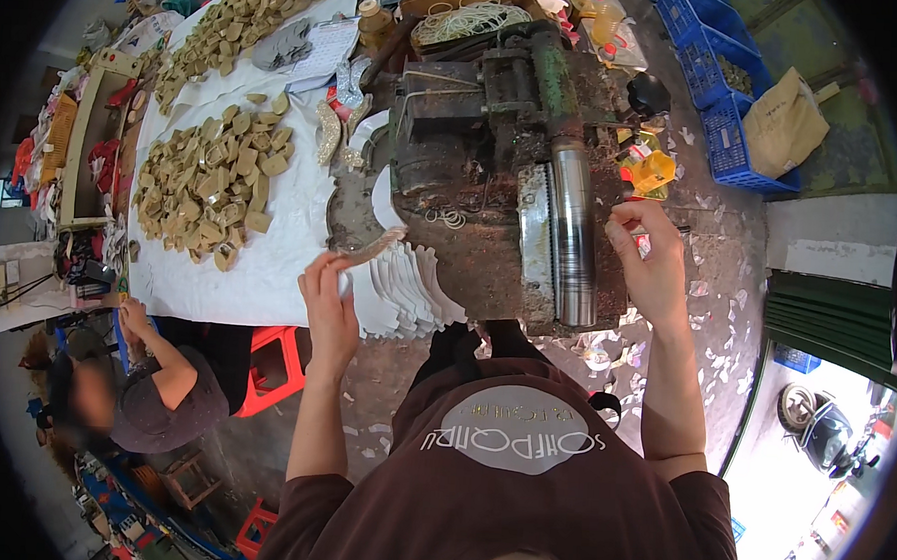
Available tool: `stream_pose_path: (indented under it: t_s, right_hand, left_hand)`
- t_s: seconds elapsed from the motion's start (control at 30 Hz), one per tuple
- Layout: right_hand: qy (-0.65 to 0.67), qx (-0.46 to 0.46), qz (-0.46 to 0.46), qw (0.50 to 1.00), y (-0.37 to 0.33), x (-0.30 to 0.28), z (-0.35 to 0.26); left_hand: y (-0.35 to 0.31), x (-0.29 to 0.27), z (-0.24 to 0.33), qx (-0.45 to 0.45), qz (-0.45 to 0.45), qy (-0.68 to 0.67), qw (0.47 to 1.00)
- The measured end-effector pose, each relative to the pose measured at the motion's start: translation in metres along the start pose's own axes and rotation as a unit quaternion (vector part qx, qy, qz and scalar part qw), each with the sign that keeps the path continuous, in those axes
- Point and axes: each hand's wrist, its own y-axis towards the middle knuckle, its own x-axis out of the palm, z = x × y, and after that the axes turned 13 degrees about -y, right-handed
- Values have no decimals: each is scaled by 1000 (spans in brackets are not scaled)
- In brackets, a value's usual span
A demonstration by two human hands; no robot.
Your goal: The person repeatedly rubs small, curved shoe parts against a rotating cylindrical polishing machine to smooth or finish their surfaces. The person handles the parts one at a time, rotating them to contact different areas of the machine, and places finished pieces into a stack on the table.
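My left hand [329, 320] is closed on one end of a thin, curved brownish strip [378, 245], held over a fanned stack of curved white strips [413, 286] at the table's near edge. On the right, my right hand [651, 264] has thumb and fingertips pinched together beside a shiny steel roller [573, 235]. Whether anything small is between those fingers cannot be made out. The roller belongs to a grimy metal machine [455, 130] with a green pipe. A few thin pale rings [445, 219] lie on the machine's bed.
Left of the machine, a white-covered table [288, 278] bears piles of tan blocks [212, 185]. Blue crates [725, 142] stand at the far right. Paper scraps litter the floor [699, 391]. A co-worker [169, 388] sits at the left, near a red stool [274, 371].
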Motion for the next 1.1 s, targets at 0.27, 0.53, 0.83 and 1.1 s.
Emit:
stream_pose_path:
  t_s: [0.27,0.53,0.83,1.1]
  right_hand:
    - [19,-18,8,1000,3,-4,-15]
    - [39,-155,-34,987,-16,20,-93]
    - [16,-143,112,983,-25,38,-83]
    - [-11,-13,35,999,5,-25,-34]
  left_hand:
    - [-40,8,-10,-87,-229,-70,967]
    - [31,33,104,36,-107,-519,847]
    - [36,68,156,7,-43,-622,782]
    - [46,56,120,-124,-31,-421,898]
